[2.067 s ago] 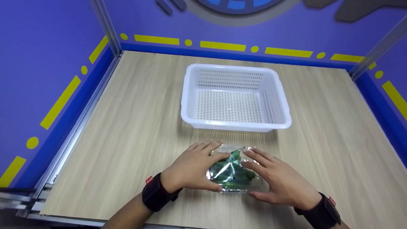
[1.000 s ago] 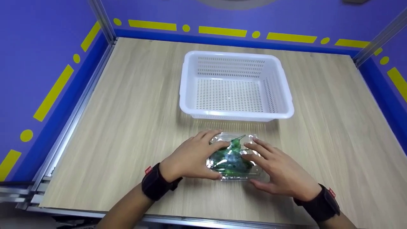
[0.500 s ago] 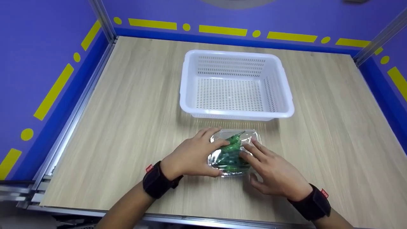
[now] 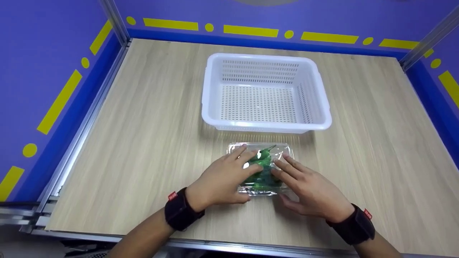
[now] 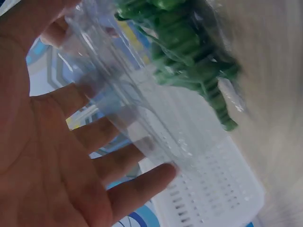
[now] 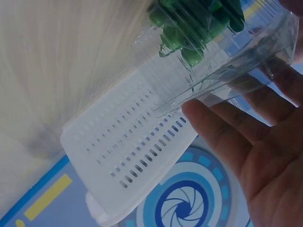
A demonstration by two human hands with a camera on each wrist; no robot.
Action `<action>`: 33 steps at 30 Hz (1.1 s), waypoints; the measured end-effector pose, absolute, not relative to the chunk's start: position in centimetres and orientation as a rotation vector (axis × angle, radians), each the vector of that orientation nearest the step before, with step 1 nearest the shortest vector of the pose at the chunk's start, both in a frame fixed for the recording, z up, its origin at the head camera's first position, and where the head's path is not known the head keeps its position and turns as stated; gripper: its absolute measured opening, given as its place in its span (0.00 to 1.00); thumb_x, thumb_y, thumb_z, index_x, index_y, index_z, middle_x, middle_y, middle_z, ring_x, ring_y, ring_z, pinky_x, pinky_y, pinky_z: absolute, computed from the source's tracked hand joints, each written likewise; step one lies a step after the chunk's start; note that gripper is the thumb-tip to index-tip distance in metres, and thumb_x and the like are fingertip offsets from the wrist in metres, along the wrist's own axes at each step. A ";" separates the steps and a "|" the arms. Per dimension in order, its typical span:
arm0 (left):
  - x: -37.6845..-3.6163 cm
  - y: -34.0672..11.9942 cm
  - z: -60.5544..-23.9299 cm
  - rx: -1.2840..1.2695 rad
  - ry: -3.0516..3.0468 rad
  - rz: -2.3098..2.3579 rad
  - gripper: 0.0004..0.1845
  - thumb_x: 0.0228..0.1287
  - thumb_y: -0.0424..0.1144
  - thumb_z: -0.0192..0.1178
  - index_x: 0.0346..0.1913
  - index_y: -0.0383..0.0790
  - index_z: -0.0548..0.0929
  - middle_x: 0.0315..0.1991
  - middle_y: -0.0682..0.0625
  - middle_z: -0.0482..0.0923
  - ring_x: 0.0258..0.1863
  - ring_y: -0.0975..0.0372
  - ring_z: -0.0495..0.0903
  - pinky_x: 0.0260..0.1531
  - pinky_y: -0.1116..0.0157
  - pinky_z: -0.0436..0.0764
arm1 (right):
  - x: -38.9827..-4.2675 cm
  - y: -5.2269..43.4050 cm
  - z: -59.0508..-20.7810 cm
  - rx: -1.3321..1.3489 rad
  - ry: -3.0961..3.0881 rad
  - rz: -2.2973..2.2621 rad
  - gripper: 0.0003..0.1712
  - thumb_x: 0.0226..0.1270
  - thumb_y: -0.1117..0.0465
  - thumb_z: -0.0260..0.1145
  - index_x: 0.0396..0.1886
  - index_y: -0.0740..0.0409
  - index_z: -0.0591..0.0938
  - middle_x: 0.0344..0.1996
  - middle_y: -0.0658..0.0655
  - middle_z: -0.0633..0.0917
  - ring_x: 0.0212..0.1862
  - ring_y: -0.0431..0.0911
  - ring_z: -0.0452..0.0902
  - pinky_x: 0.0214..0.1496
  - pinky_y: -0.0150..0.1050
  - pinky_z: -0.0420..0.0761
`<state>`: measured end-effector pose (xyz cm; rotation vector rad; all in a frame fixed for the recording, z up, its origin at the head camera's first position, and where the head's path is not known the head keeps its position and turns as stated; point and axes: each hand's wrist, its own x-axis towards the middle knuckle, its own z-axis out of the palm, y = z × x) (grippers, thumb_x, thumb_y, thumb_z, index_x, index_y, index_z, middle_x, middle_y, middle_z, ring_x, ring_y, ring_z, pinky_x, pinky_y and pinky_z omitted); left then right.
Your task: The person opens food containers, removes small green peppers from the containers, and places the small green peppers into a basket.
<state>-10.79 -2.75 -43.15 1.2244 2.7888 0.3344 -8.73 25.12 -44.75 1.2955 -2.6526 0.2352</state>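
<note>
A clear plastic clamshell box [image 4: 281, 148] lies on the table with green peppers [image 4: 264, 181] inside, one thin stem pointing toward the basket. My left hand [image 4: 220, 181] rests spread over the box's left side, its fingertips on the lid. On the right side, the fingers of my right hand [image 4: 310, 191] lie extended on the lid, and its thumb is near the front edge. Both wrist views show the box's transparent wall [image 5: 125, 92] close to the fingers, with the peppers [image 6: 194, 30] behind the plastic.
Just beyond the box stands a white perforated basket [image 4: 265, 125] with nothing in it. Bare wood-grain tabletop [image 4: 154, 125] extends to both sides. Blue-purple panels [image 4: 172, 10] with yellow marks enclose the back and sides.
My left hand has drawn back slightly and its fingers shifted onto the lid, uncovering the box's far left corner. My right thumb has drawn in. The head view has tilted downward.
</note>
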 end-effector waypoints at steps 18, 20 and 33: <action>-9.8 -1.6 -44.0 1.243 2.858 0.276 0.33 0.56 0.46 0.68 0.66 0.51 0.72 0.76 0.41 0.62 0.74 0.40 0.65 0.58 0.39 0.78 | -8.9 24.3 -45.1 1.288 -2.555 0.124 0.37 0.51 0.52 0.73 0.60 0.64 0.79 0.59 0.66 0.83 0.62 0.65 0.79 0.60 0.53 0.82; -9.9 -1.9 -44.1 1.250 2.854 0.302 0.34 0.56 0.45 0.68 0.67 0.52 0.72 0.77 0.42 0.62 0.75 0.41 0.64 0.59 0.39 0.77 | -8.8 24.4 -45.2 1.287 -2.551 0.159 0.35 0.50 0.51 0.75 0.58 0.63 0.80 0.59 0.66 0.83 0.62 0.65 0.79 0.58 0.52 0.83; -11.8 -5.2 -43.9 1.226 2.802 0.522 0.45 0.41 0.59 0.81 0.67 0.57 0.76 0.77 0.49 0.61 0.76 0.55 0.63 0.67 0.49 0.73 | -8.9 25.3 -45.5 1.268 -2.564 0.341 0.34 0.52 0.49 0.79 0.57 0.59 0.82 0.63 0.63 0.81 0.67 0.61 0.76 0.62 0.52 0.81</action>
